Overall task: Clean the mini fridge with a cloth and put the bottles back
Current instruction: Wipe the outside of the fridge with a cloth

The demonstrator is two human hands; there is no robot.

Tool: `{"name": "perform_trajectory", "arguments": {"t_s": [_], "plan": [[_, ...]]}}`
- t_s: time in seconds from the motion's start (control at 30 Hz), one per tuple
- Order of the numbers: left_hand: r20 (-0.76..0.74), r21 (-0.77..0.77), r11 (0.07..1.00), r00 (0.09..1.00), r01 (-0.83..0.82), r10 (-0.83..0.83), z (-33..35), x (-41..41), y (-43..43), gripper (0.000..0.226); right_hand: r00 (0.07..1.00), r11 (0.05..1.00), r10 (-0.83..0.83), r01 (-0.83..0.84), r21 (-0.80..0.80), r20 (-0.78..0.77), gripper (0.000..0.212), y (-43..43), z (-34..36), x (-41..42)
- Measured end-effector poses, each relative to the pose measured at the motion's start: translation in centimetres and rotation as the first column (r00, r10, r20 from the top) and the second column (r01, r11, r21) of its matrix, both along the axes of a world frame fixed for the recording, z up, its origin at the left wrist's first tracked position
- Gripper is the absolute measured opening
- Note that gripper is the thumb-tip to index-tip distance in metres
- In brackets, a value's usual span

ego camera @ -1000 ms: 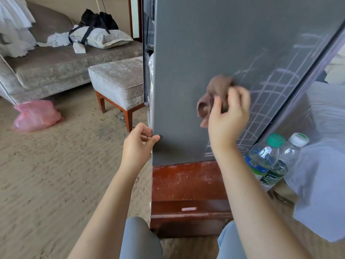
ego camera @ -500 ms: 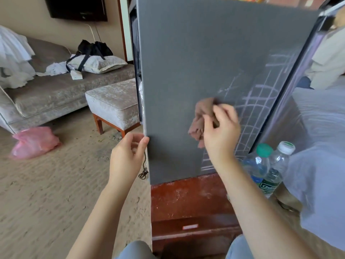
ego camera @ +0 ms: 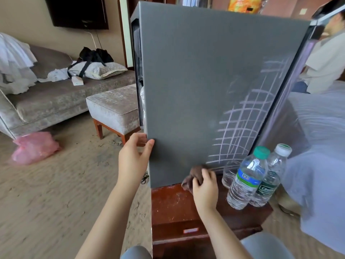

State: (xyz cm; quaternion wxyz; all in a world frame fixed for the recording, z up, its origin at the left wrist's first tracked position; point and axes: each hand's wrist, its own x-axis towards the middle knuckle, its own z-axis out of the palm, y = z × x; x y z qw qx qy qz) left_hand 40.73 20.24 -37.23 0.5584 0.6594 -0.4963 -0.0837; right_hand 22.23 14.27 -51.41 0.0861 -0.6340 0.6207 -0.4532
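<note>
Facing the grey side of a fridge [ego camera: 205,90], set on a red-brown cabinet [ego camera: 173,206] along its left edge. Gripping a brown cloth [ego camera: 193,177] in the right hand [ego camera: 205,190], fingers curled round it, bunched against the fridge's bottom edge at the joint with the cabinet top, about midway along. Holding the fridge's near left edge low down with the left hand [ego camera: 134,157]: thumb laid on the grey side, fingers wrapped round the corner and partly out of sight. Pale grid lines across the lower right of the grey side, just above and right of the cloth. Near the cabinet's right edge, two bottles upright, capped and touching: a green-capped bottle [ego camera: 248,178] in front, a white-capped bottle [ego camera: 271,174] close behind on its right. Between them and the fridge, a clear glass [ego camera: 230,172], partly hidden. Left of the fridge, on the carpet [ego camera: 46,202], an ottoman [ego camera: 113,107] with wooden legs, then a sofa [ego camera: 56,101] heaped with a pillow, a dark bag and white cloths. A pink bag [ego camera: 33,146] on the carpet below the sofa's near end. A dark TV [ego camera: 78,12] on the wall above. At the far right, a seated person [ego camera: 324,66] in a pale shirt beside white bedding [ego camera: 317,146]. Own knees low in view, either side of the cabinet's near face
</note>
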Motion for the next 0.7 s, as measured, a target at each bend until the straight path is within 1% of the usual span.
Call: {"name": "perform_trajectory", "arguments": {"t_s": [0.03,0.07,0.1,0.17,0.23,0.3,0.33,0.4,0.47,0.53,0.6,0.67,0.7], "plan": [[-0.015,0.003,1.000,1.000,0.002,-0.002,-0.1,0.0,0.0,0.010,1.000,0.997,-0.005,0.005,0.078,0.001,0.029,0.4,-0.8,-0.2],[-0.024,0.005,1.000,1.000,0.008,-0.008,-0.1,0.1,0.0,0.009,1.000,0.996,-0.010,0.009,0.085,0.008,0.028,0.6,-0.7,-0.4],[-0.023,0.009,1.000,1.000,0.018,-0.018,0.0,0.3,0.0,0.008,1.000,0.999,-0.004,0.004,0.036,0.018,0.025,0.5,0.2,-0.5],[0.008,0.029,0.999,0.999,0.038,-0.038,0.2,0.8,-0.1,0.004,0.999,0.990,0.002,0.005,-0.140,0.046,0.021,0.0,3.9,-0.1],[0.048,0.042,0.998,0.998,0.039,-0.041,0.4,1.2,-0.2,0.006,0.994,0.936,-0.001,0.038,-0.351,0.107,0.016,-0.9,9.7,0.5],[0.061,0.040,0.999,0.998,0.032,-0.034,0.3,1.3,-0.2,0.007,0.988,0.847,0.038,0.049,-0.530,0.151,0.012,-2.3,16.6,0.8],[0.056,0.039,0.999,0.998,0.030,-0.033,0.3,1.2,-0.3,0.007,0.985,0.809,0.067,0.040,-0.587,0.160,0.014,-2.8,20.0,0.9],[0.044,0.032,0.999,0.998,0.033,-0.034,0.0,1.0,-0.3,0.007,0.982,0.767,0.110,0.016,-0.642,0.155,0.019,-3.4,25.6,0.8],[0.041,0.033,0.999,0.999,0.031,-0.032,0.0,0.9,-0.2,0.006,0.983,0.761,0.120,0.001,-0.648,0.142,0.019,-3.5,27.6,0.7],[0.046,0.031,0.999,0.998,0.031,-0.033,-0.1,0.9,-0.3,0.006,0.989,0.767,0.098,-0.002,-0.642,0.113,0.015,-3.4,25.1,0.6],[0.039,0.022,0.999,0.999,0.035,-0.036,-0.2,1.0,-0.3,0.005,0.996,0.813,0.051,-0.001,-0.582,0.071,0.018,-3.0,19.0,0.4],[0.035,0.013,0.999,0.999,0.037,-0.037,-0.3,0.9,-0.5,0.006,1.000,0.906,0.026,-0.019,-0.424,0.011,0.025,-2.1,11.4,-0.3],[0.029,0.012,0.999,0.999,0.041,-0.041,-0.3,0.9,-0.5,0.006,0.999,0.956,0.038,-0.044,-0.290,-0.028,0.026,-1.4,7.8,-0.6]]}}
